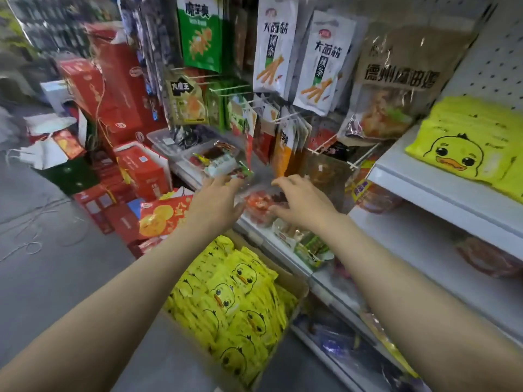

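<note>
Clear plastic tub of red snack packets [259,206] sits on the white shelf [268,244], between the hands. Left hand [218,202] is spread wide; right hand [304,203] curls at its rim, hold unclear through blur. Best practice: clasp opposite walls, keeping it level.

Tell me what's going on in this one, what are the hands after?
A person in a shop stretches both arms forward. The left hand, fingers straight, and the right hand flank a clear packet of red snacks on the lower shelf; blur hides whether the right hand grips it. Below the arms, an open cardboard box holds yellow duck packets, and more lie on the upper shelf.
</note>
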{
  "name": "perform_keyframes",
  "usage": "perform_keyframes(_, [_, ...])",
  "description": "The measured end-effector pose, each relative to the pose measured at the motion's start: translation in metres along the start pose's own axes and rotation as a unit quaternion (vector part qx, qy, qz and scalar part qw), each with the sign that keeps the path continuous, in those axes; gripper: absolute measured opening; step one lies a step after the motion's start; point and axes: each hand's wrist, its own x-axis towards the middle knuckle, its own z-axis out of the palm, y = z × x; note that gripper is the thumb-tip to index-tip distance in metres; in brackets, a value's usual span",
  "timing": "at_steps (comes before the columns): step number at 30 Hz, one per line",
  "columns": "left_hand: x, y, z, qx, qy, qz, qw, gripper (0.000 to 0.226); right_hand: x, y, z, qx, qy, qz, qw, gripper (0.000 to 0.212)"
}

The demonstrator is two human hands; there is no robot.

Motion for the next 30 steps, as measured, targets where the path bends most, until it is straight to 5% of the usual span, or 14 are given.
perform_keyframes(8, [0.014,-0.083,0.134,-0.064,-0.188,-0.016,0.980,0.046,0.053,0.015,0.147,0.041,-0.164,0.102,0.980,0.059])
perform_keyframes(18, [-0.048,-0.126,0.288,-0.153,-0.399,-0.054,0.902,0.058,0.000,0.042,0.318,0.144,-0.378,0.237,0.883,0.053])
perform_keyframes(22, [-0.055,-0.142,0.326,-0.161,-0.416,-0.085,0.891,0.069,-0.022,0.040,0.353,0.175,-0.355,0.295,0.870,0.050])
perform_keyframes(30, [-0.074,-0.154,0.366,-0.186,-0.400,-0.139,0.887,0.088,-0.038,0.029,0.374,0.128,-0.262,0.278,0.915,0.035])
